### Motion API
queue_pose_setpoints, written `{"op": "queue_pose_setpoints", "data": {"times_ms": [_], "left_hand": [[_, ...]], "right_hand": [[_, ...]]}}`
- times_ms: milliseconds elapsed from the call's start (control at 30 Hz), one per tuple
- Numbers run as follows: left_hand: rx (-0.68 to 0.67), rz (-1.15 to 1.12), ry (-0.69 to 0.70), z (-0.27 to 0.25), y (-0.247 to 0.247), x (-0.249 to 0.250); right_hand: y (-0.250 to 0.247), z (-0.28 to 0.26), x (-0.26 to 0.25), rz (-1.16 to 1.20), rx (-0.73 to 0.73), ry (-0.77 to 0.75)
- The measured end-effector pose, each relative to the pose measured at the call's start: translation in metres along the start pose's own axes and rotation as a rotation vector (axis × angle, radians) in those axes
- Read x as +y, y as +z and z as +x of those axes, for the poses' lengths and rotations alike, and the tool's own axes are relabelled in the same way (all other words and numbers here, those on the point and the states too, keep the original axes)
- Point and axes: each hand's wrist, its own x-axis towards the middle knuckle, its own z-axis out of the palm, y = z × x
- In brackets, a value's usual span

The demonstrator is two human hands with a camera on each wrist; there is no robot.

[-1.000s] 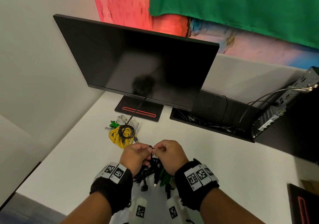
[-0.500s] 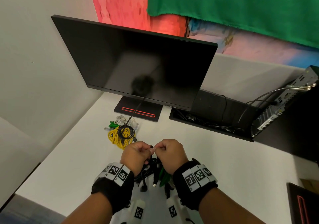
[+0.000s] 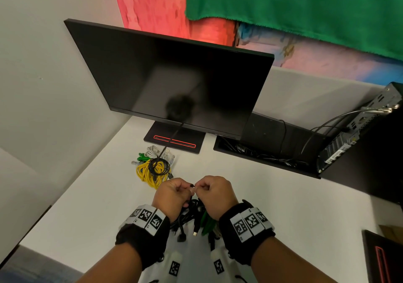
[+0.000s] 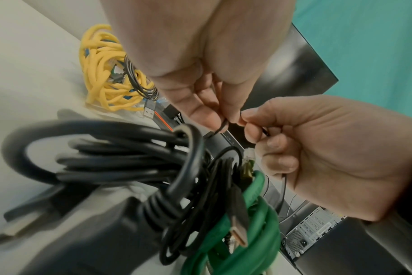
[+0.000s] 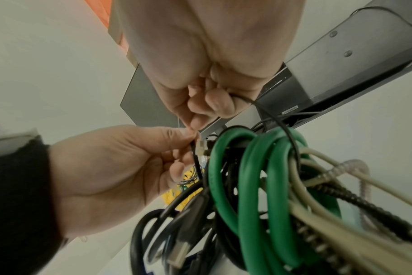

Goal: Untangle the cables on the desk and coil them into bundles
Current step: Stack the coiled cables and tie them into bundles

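Note:
My left hand [image 3: 185,188] and right hand [image 3: 201,187] are held close together above the desk. Each pinches the same thin black cable [image 3: 192,185] between thumb and fingertips. In the left wrist view the thin black cable [image 4: 223,126] runs from my left fingertips [image 4: 212,119] down into the tangle. Under the hands hangs a tangle [image 3: 196,217] of thick black cable [image 4: 106,148], green cable [image 5: 247,186] and beige cables [image 5: 329,204], with loose plugs dangling. A yellow cable bundle [image 3: 148,172] with a small black coil [image 3: 159,166] on it lies further back.
A dark monitor [image 3: 174,82] on its stand [image 3: 174,139] fills the back of the white desk [image 3: 283,206]. To the right are a black cable tray [image 3: 261,154] and a computer case [image 3: 349,138]. White and green cable bits [image 3: 152,154] lie behind the yellow bundle.
Both hands keep pinching the thin black cable in nearly the same spot; only slight finger shifts show.

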Motion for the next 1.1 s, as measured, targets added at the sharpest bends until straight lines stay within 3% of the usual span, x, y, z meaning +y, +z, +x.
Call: {"op": "queue_pose_setpoints", "data": {"times_ms": [233,500,633,833,967,1100], "left_hand": [[-0.008,0.079,0.011,-0.008,-0.002,0.010],[-0.054,0.198,0.141,-0.019,-0.005,0.025],[-0.043,0.152,0.099,-0.018,-0.005,0.024],[-0.091,0.286,0.212,-0.015,-0.007,0.019],[-0.122,-0.018,0.051,-0.011,-0.012,0.015],[-0.143,-0.173,-0.079,-0.010,-0.014,0.014]], "right_hand": [[-0.002,0.000,-0.003,-0.026,-0.021,0.009],[-0.001,0.001,-0.001,-0.057,-0.004,-0.007],[0.001,0.000,0.001,-0.025,0.012,-0.035],[0.001,0.003,0.004,-0.021,-0.006,0.038],[-0.005,0.007,0.007,0.154,-0.098,0.150],[-0.003,0.007,0.008,0.134,-0.128,0.100]]}}
